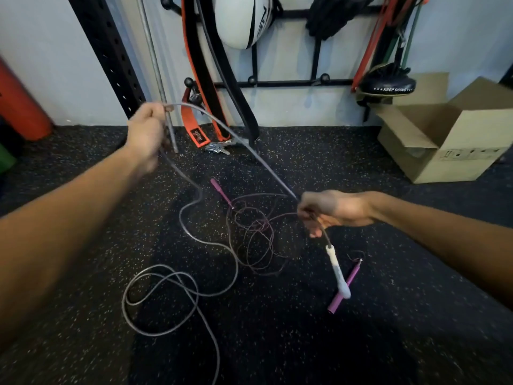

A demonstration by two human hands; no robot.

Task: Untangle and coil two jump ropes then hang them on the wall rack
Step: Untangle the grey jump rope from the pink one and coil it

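A thick grey jump rope [180,276] lies in loose loops on the dark speckled floor. One stretch of it runs taut between my hands. My left hand [147,132] pinches a bend of it up high. My right hand [330,209] grips it lower, near its white handle [338,273], which dangles below. A thin purple rope [258,232] sits in a tangled heap between my arms, one pink handle [220,191] at its far side and the other [344,287] on the floor under the white handle. The black wall rack [280,84] with knobbed pegs hangs ahead.
On the rack hang an orange-and-black belt [200,79], a white ball [244,20], black gloves and resistance bands [388,31]. An open cardboard box [449,134] stands at the right wall. A black perforated upright [111,56] and a red roller [22,107] stand left.
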